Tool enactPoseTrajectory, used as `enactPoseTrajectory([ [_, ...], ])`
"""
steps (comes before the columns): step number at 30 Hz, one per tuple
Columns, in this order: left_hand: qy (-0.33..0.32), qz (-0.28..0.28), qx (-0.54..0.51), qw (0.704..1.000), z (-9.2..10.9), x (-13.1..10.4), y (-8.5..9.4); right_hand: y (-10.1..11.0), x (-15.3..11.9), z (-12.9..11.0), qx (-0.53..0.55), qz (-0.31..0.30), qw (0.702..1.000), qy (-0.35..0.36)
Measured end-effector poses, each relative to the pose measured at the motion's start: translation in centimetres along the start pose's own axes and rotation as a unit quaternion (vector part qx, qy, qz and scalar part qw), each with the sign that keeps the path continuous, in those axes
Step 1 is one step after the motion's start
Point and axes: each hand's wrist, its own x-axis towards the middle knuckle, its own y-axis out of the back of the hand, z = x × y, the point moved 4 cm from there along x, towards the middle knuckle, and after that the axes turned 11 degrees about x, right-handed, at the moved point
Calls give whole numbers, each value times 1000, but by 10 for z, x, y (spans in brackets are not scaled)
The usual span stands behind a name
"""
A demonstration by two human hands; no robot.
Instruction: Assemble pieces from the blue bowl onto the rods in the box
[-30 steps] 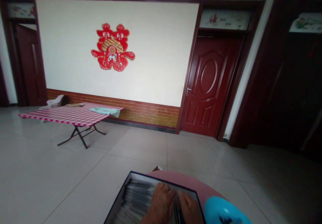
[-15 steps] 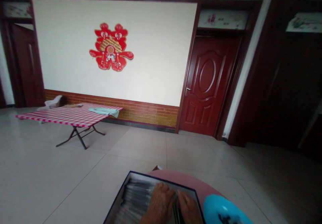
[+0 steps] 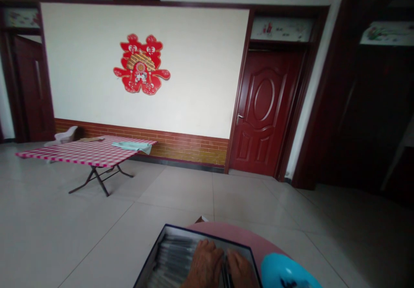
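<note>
A shallow, dark-rimmed box point(image 3: 193, 231) at the bottom of the view holds a row of slim, dark, pen-like sticks point(image 3: 176, 253), blurred and partly see-through. Over its middle, my left hand point(image 3: 205, 264) is closed, fingers curled down, and whatever they grip is hidden. Close beside it, toward the box's right side, my right hand point(image 3: 239, 270) is closed around dark pen-like sticks point(image 3: 227, 277) that stand out between the two hands. The fingertips of both hands nearly meet at the top of these sticks.
The box rests on a round pink tabletop point(image 3: 233, 230). A blue bowl point(image 3: 274, 264) with small dark pieces stands right of the box. Farther off are a folding table with a checked cloth point(image 3: 77, 153), a pale chair point(image 3: 66, 135) and a red door point(image 3: 263, 111).
The view has tilted slightly upward, so the scene sits a little lower. Both hands stay together over the box with only slight finger movement.
</note>
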Motion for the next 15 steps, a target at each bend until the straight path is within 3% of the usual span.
enactPoseTrajectory([
  [8,-7,29,4,1000,-2,-1,3,0,-2,-7,12,-30,999,24],
  [15,-4,24,0,1000,-2,-1,-1,-1,1,5,-24,-12,1000,-1],
])
